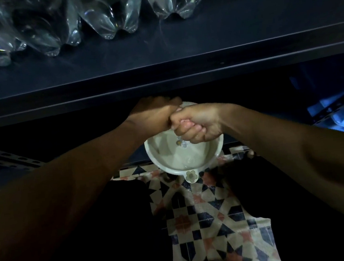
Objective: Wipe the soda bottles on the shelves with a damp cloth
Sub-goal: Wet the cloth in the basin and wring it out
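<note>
Shelf (179,51): dark board is running across the top of your view, above your arms.
Hidden: cloth (184,125) is showing only as a pale sliver between your right fingers; the rest is lying buried.
Right hand (196,125): clenching tight round the cloth, over the bowl (199,155).
Left hand (154,115): clenched against the right one, sitting in shadow; you cannot tell what it is gripping.
Soda bottles (112,11): clear, standing along the shelf's back left, tops cut off, leftmost blurring.
Bowl: white, holding a little water.
Floor (208,222): patterned tiles are showing below.
</note>
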Action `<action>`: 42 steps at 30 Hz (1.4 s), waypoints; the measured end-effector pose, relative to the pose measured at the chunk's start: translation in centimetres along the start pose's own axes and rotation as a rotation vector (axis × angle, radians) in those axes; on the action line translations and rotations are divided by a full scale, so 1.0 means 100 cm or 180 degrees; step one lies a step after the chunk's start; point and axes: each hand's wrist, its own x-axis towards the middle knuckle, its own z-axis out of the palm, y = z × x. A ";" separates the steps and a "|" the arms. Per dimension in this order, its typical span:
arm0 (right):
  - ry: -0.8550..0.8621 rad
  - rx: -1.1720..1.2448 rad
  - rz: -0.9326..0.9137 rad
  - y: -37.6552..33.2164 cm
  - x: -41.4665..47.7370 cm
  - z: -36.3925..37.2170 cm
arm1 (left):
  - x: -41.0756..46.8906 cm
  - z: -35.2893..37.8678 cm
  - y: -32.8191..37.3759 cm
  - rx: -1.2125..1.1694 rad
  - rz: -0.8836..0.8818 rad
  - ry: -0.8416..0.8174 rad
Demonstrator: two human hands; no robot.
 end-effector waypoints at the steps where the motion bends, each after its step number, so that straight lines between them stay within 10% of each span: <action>1: 0.0402 -0.0590 0.0051 -0.002 0.001 0.001 | 0.003 0.003 0.001 0.0050 -0.0074 -0.0151; 7: 0.1903 -0.4036 -0.0096 0.012 0.018 -0.007 | 0.029 0.023 0.018 -0.0368 -0.0443 -0.0899; 28: 0.2630 -0.5413 -0.1347 0.032 0.041 -0.028 | 0.029 0.062 0.012 -0.2822 -0.1929 -0.0955; 42: 0.2351 -0.5156 -0.1398 0.033 0.022 -0.020 | 0.024 0.039 0.011 -0.2184 -0.1336 -0.1523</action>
